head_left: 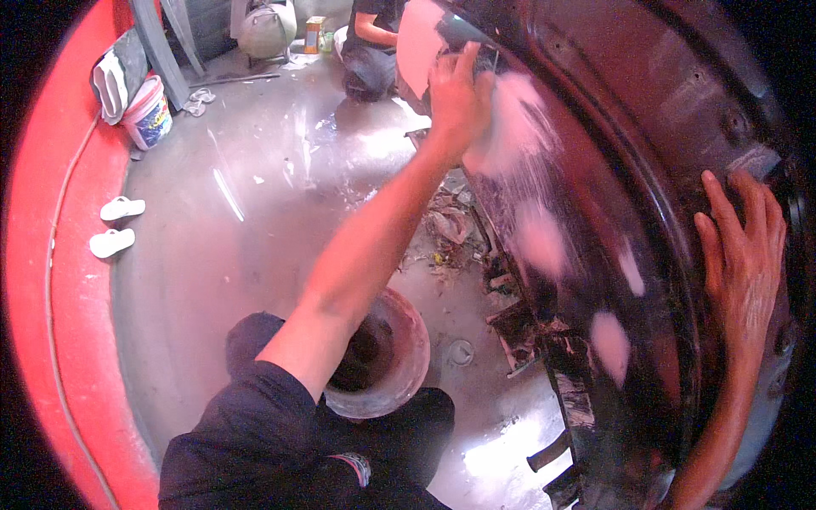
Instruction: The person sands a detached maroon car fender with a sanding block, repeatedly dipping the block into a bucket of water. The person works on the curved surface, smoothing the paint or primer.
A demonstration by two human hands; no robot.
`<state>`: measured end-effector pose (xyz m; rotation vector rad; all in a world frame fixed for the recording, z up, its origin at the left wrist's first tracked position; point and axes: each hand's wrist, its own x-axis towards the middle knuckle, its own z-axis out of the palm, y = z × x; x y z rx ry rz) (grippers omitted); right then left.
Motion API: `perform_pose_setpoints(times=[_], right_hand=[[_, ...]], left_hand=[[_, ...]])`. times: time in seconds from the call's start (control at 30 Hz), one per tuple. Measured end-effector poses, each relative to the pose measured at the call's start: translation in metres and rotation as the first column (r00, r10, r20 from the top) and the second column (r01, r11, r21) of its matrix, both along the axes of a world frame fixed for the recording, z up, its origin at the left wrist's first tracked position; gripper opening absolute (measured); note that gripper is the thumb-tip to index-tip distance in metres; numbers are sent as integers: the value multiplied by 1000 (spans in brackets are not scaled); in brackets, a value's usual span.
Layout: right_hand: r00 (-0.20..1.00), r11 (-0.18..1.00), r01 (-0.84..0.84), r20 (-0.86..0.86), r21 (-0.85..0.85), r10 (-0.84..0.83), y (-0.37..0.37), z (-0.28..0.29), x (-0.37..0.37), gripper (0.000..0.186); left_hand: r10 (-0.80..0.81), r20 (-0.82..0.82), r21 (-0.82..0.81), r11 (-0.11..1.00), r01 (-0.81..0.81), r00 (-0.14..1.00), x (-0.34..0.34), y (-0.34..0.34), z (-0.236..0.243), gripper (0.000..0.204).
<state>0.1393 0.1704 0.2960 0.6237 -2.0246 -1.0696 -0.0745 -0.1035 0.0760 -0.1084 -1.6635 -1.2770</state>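
Note:
A dark car body panel with pale patches of filler runs down the right side. My left hand presses against its upper part, between a large pink-white filler patch and a whitish smeared one. The fingers are bent close together over the surface; whatever lies beneath them is hidden, though a dark flat edge shows beside the fingertips. My right hand rests on the far right of the panel, fingers spread, holding nothing. Smaller filler patches dot the panel lower down.
A round tub stands between my knees, partly behind my left forearm. Another person crouches at the far end. White slippers and a bucket sit along the red wall. Debris lies under the panel's edge.

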Motion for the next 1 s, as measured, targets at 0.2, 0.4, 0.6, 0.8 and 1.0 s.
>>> perform_pose_setpoints(times=[0.2,0.4,0.6,0.8,1.0], right_hand=[[999,999,35,-1,40,-35,12,7,3,41],[1000,1000,-1,5,-10,1,2,0,-3,40],[999,999,40,-10,6,-40,13,4,2,40],[1000,1000,-16,4,-1,16,4,2,-3,40],[999,1000,-15,-35,4,15,4,3,4,40]], left_hand=[[-74,-359,-243,970,-17,930,75,66,-21,58],[141,-137,-42,988,-148,980,-11,11,-13,47],[-39,-348,-318,945,-79,937,61,64,-1,52],[8,-46,-186,982,-17,999,23,20,14,50],[-85,-220,-342,940,5,972,48,45,10,50]])
